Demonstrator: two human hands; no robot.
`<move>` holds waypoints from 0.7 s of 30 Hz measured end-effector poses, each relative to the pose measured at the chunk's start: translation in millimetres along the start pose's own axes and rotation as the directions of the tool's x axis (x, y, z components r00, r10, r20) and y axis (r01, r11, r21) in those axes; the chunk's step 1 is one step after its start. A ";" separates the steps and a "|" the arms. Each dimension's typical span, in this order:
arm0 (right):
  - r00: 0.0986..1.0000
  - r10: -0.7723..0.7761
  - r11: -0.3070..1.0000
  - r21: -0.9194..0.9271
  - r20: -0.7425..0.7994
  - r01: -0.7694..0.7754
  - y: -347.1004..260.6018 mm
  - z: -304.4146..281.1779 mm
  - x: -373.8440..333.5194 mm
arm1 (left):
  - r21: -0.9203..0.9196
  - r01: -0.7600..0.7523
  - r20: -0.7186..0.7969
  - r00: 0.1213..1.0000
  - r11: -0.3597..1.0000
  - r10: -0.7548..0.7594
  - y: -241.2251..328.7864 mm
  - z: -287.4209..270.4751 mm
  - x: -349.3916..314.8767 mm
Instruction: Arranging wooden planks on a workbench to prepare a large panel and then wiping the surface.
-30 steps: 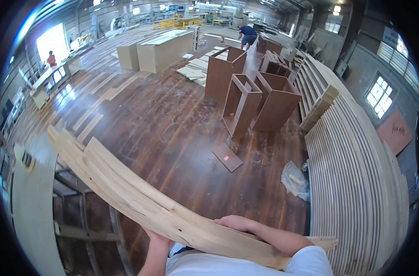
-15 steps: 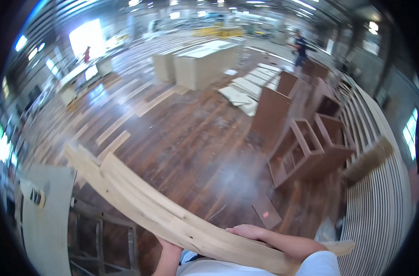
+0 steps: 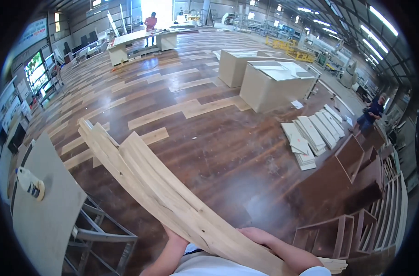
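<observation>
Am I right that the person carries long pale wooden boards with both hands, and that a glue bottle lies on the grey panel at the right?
Not quite. The head view shows the glue bottle on the grey panel at the left, not the right. Both the left hand and right hand do hold the long pale wooden boards.

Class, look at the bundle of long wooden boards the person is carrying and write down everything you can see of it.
The wooden boards are several long, pale, unfinished planks stacked together, with visible grain and a few dark knots. They run diagonally from the lower right, near the person's chest, up to the left above the dark wood floor; the fisheye makes them look curved. The right hand rests on their top near the lower end, while the left hand supports them from beneath. The far ends are staggered and uneven.
</observation>
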State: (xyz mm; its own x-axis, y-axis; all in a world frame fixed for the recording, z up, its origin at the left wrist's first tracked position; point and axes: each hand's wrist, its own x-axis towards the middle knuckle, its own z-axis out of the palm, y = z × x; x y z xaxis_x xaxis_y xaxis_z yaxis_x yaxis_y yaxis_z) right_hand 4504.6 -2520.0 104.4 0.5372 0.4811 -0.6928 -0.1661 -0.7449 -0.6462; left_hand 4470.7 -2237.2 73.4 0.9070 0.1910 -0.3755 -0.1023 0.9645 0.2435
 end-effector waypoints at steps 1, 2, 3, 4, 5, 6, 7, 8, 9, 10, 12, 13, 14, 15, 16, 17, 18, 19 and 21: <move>1.000 0.021 0.998 0.056 0.019 -0.022 -19.6 -29.7 12.1 | 0.004 -0.014 -0.007 1.000 1.000 0.014 2.4 17.5 24.2; 0.999 0.036 0.992 0.120 0.030 -0.039 -39.8 -56.2 29.1 | 0.024 -0.046 -0.010 0.999 0.999 0.046 4.6 48.5 46.7; 0.996 0.068 0.995 0.065 0.059 -0.071 -34.6 -81.1 58.7 | 0.043 -0.070 -0.004 0.998 0.997 0.070 4.4 75.7 76.0; 0.997 0.055 0.996 0.072 0.051 -0.059 -33.8 -105.0 90.5 | 0.034 -0.065 -0.037 0.997 0.997 0.066 5.3 96.8 106.3; 0.996 0.047 0.997 0.061 0.072 -0.051 -33.7 -123.6 121.1 | 0.047 -0.069 -0.033 0.997 0.997 0.070 9.3 98.9 141.2; 0.995 0.037 0.998 0.044 0.091 -0.041 -40.9 -148.0 147.4 | 0.054 -0.110 -0.004 0.994 0.993 0.110 11.5 94.5 177.8; 0.996 0.025 0.999 0.046 0.089 -0.029 -49.5 -172.9 172.2 | 0.059 -0.149 0.026 0.989 0.987 0.148 14.1 90.3 213.8; 0.996 0.003 1.000 -0.003 0.085 -0.003 -62.4 -201.2 195.7 | 0.033 -0.134 0.004 0.991 0.990 0.134 16.8 98.5 249.4; 0.996 -0.018 0.998 -0.053 0.082 0.022 -74.9 -230.9 220.0 | 0.036 -0.138 0.012 0.990 0.990 0.138 17.2 107.1 285.7; 0.996 -0.020 0.994 -0.103 0.082 0.028 -86.7 -263.4 245.5 | 0.041 -0.160 0.032 0.987 0.986 0.158 16.8 115.8 322.6; 0.995 -0.012 0.991 -0.133 0.096 0.025 -115.9 -329.9 290.3 | 0.044 -0.184 0.055 0.982 0.982 0.181 14.2 152.1 384.7; 0.993 0.001 0.986 -0.163 0.114 0.018 -128.9 -361.3 312.0 | 0.074 -0.205 0.053 0.978 0.976 0.201 13.9 169.1 411.1; 0.994 -0.005 0.986 -0.167 0.110 0.023 -144.0 -390.9 335.0 | 0.104 -0.225 0.053 0.974 0.969 0.220 18.9 191.6 440.7; 0.993 -0.022 0.982 -0.184 0.119 0.044 -157.7 -417.7 358.2 | 0.100 -0.231 0.060 0.972 0.968 0.226 24.6 213.7 471.1; 0.991 -0.038 0.977 -0.202 0.129 0.064 -171.4 -443.1 382.1 | 0.079 -0.242 0.046 0.970 0.967 0.239 31.0 235.5 501.5; 0.984 -0.058 0.989 -0.125 0.169 0.080 -182.9 -467.6 404.0 | 0.047 -0.259 0.019 0.966 0.965 0.259 30.8 251.2 524.3; 0.983 -0.051 0.986 -0.145 0.179 0.078 -194.6 -492.3 424.0 | 0.030 -0.271 0.009 0.963 0.962 0.271 33.3 264.5 548.2; 0.981 -0.051 0.981 -0.174 0.187 0.084 -208.0 -515.4 444.0 | 0.016 -0.271 0.017 0.962 0.962 0.271 38.6 276.4 572.9; 0.973 -0.056 0.973 -0.206 0.226 0.104 -226.7 -557.4 503.3 | -0.006 -0.284 0.027 0.958 0.959 0.284 53.0 290.7 634.2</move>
State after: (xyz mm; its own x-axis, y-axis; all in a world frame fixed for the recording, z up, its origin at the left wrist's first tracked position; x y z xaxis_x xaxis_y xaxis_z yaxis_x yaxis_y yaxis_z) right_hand 5273.5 -2366.6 80.8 0.3451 0.6140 -0.7098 0.0648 -0.7701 -0.6347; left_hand 5159.2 -2118.0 108.1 0.8511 0.4524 -0.2664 -0.3585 0.8715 0.3345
